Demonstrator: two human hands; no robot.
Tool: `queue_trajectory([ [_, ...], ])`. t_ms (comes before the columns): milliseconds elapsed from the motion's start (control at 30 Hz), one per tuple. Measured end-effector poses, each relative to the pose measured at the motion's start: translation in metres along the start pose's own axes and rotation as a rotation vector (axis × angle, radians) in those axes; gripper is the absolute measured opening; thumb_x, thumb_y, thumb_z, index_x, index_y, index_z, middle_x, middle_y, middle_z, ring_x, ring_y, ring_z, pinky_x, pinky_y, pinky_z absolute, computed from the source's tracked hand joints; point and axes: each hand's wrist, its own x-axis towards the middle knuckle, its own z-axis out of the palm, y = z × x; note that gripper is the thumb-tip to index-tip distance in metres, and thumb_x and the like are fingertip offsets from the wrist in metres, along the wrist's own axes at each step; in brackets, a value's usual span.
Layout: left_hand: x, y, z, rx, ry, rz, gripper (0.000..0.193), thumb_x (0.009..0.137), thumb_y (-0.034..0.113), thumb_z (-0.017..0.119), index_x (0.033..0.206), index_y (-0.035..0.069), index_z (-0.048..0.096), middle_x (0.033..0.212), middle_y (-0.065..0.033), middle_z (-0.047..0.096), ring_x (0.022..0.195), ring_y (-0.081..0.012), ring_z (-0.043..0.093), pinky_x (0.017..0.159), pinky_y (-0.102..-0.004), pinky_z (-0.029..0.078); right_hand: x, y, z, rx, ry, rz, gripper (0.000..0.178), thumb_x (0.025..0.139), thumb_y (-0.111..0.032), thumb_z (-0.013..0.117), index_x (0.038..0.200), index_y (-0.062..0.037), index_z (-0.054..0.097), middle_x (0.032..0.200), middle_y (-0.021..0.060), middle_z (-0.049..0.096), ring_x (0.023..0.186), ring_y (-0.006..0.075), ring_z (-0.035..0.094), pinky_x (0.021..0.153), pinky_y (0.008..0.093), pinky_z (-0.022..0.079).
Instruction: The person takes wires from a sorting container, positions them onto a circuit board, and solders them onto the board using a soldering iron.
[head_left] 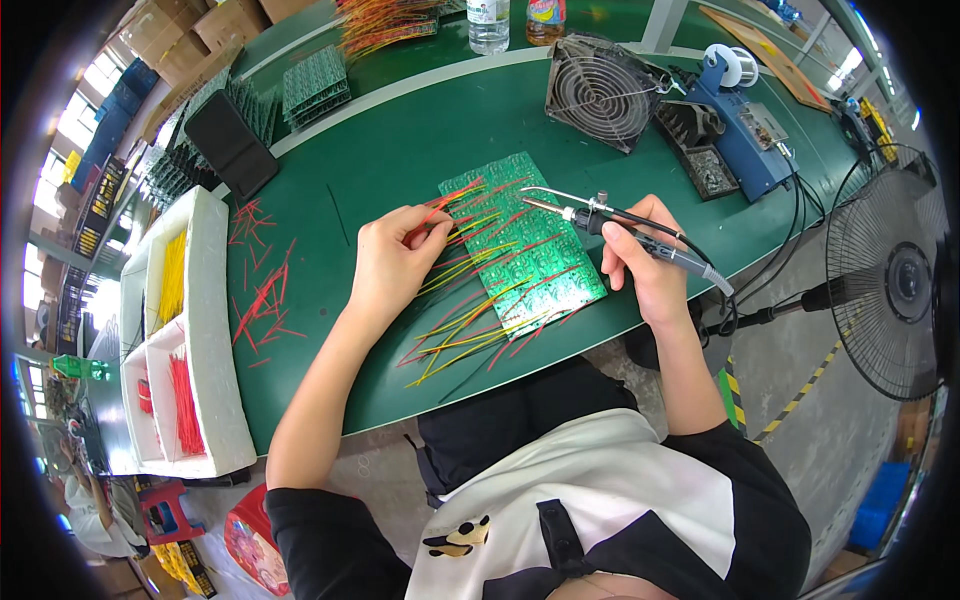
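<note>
A green circuit board panel (555, 262) lies on the bench in front of me, with red and yellow wires (465, 308) sticking out over its left side. My left hand (393, 255) is closed in a pinch at the board's upper left edge, holding a red wire (438, 204) whose end lies over the board. My right hand (652, 265) grips a soldering iron (583, 218) from the right. A thin curved metal tube (560, 193) is fixed along the iron. The iron's tip points left above the board; whether it touches anything, I cannot tell.
Left stands a white foam box (222, 350) with yellow and red wires, beside loose red wire pieces (262, 300). A black stand (228, 145), a square fan (603, 92) and a blue solder feeder (745, 140) stand farther back. A pedestal fan (890, 285) is at right.
</note>
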Motion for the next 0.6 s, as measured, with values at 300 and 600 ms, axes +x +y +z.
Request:
queue_trajectory([
  [300, 0.0008, -0.0025, 0.0006, 0.000, 0.009, 0.013, 0.010, 0.078, 0.007, 0.063, 0.083, -0.002, 0.065, 0.059, -0.0021, 0.047, 0.052, -0.0065, 0.036, 0.049, -0.0226, 0.033, 0.0006, 0.0022, 0.0021, -0.045, -0.063, 0.006, 0.020, 0.081, -0.012, 0.066, 0.079, -0.0039, 0.047, 0.058, 0.0048, 0.057, 0.044, 0.0061, 0.050, 0.040, 0.0184, 0.038],
  [600, 0.0006, -0.0019, 0.0009, 0.023, 0.006, 0.028, 0.009, 0.079, 0.006, 0.062, 0.084, -0.001, 0.065, 0.060, 0.0004, 0.048, 0.054, -0.0038, 0.036, 0.050, -0.0204, 0.032, 0.0013, 0.0019, 0.0035, -0.053, -0.105, 0.027, 0.021, 0.081, -0.013, 0.066, 0.081, -0.0037, 0.047, 0.059, 0.0049, 0.057, 0.045, 0.0063, 0.051, 0.041, 0.0190, 0.039],
])
